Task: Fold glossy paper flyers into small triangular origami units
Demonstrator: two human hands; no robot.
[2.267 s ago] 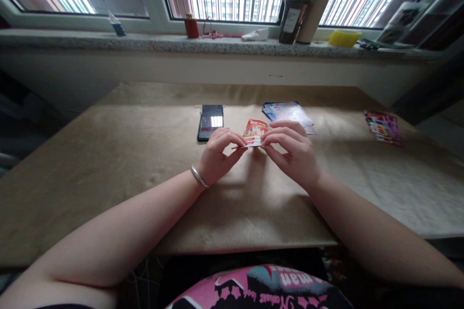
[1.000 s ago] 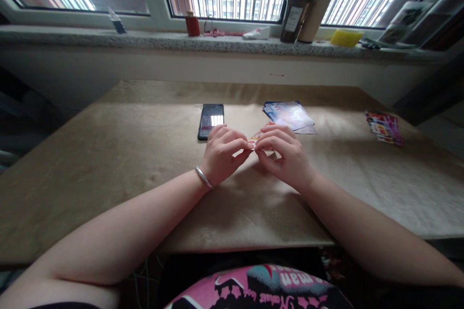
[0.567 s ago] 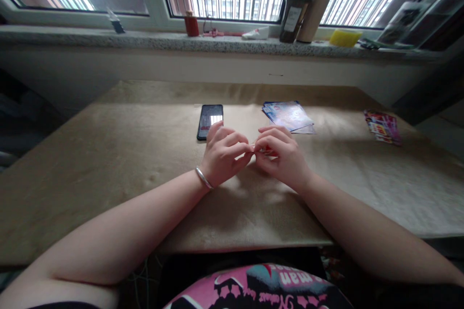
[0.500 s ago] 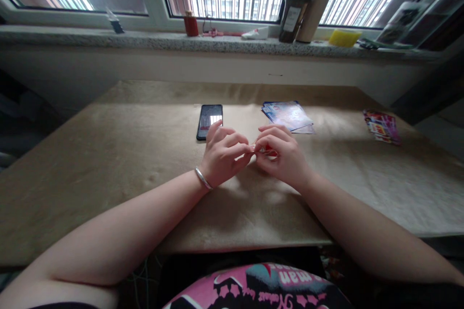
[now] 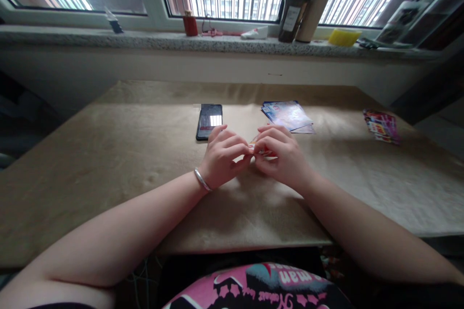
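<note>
Between my two hands, above the middle of the table (image 5: 137, 154), is a small red and white packet (image 5: 267, 153), mostly covered by fingers. My left hand (image 5: 229, 154), with a silver bangle at the wrist, pinches its left end. The fingers of my right hand (image 5: 279, 149) are curled around the rest of it. The fingertips of both hands almost meet. Just beyond my left hand lies a black phone (image 5: 206, 120). A small pile of bluish cards (image 5: 288, 115) lies behind my right hand.
Several bright pink and red packets (image 5: 382, 127) lie at the table's right. Along the windowsill (image 5: 152, 42) stand a red bottle (image 5: 190, 25), a dark lidded container (image 5: 292, 17), a brown tube (image 5: 314, 9) and a yellow block (image 5: 344, 37).
My hands have shifted only slightly, both still gripping the packet. The raised left index finger has come down a little, and more of the packet's edge shows between the hands.
</note>
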